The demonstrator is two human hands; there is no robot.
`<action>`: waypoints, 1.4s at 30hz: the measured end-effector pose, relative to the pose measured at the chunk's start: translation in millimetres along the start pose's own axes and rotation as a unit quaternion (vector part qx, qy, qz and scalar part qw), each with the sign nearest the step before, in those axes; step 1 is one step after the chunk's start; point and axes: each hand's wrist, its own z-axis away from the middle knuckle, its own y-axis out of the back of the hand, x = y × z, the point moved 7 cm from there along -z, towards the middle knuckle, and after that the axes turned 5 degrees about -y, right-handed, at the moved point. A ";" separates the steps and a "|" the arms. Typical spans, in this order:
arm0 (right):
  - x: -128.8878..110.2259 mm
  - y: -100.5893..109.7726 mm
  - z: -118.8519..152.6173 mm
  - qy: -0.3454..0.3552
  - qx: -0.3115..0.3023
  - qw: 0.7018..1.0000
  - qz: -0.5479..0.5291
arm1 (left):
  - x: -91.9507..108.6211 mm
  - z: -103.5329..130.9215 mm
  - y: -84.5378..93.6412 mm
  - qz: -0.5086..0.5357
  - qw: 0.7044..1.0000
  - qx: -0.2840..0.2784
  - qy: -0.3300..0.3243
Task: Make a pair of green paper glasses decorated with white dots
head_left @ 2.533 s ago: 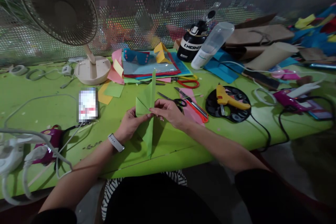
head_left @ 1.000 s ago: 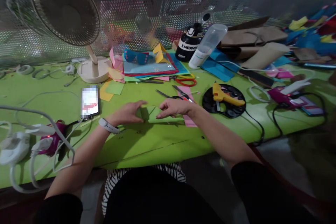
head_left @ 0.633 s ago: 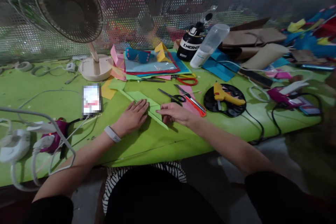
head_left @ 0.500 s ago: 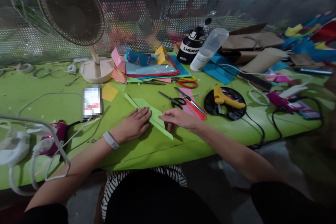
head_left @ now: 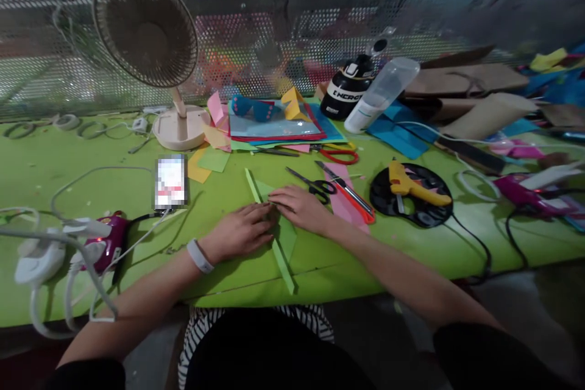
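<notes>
A folded sheet of light green paper [head_left: 287,242] lies on the table in front of me, with a narrow raised strip running along its left side. My left hand [head_left: 242,228], a pale band on its wrist, rests across the strip from the left with fingers stretched out. From the right, my right hand [head_left: 304,210] lies over the sheet, fingers extended and nearly meeting those of the left; its thumb is hidden. Black-handled scissors [head_left: 315,186] lie just beyond the right hand, beside a red utility knife [head_left: 351,195] on a pink paper strip [head_left: 340,175].
A yellow glue gun [head_left: 414,186] sits on a black tray at right. A phone [head_left: 170,183] and power strips with cables lie left. Behind stand a fan [head_left: 180,128], a stack of coloured sheets [head_left: 283,127], a black bottle [head_left: 340,94] and a clear bottle [head_left: 384,94].
The green paper has turned so its strip runs more steeply toward me. My right hand has gone from pinching its edge to lying over it. The view has shifted slightly left.
</notes>
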 end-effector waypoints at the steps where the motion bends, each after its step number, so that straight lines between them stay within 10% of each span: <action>1: 0.1 -0.8 1.5 0.004 0.003 1.000 0.009 | 0.1 1.2 1.1 -0.013 1.000 0.008 0.012; 7: -17.2 25.5 14.0 0.046 -0.037 0.998 -0.012 | -2.4 7.0 -1.7 -0.013 0.999 -0.002 0.030; 15: -55.4 17.4 36.0 0.091 -0.272 0.955 -0.072 | -15.4 8.5 -6.4 0.019 0.998 0.000 0.061; 42: -87.4 12.2 46.7 0.232 -0.216 0.948 -0.001 | -18.5 5.2 -2.3 0.062 0.993 -0.015 0.098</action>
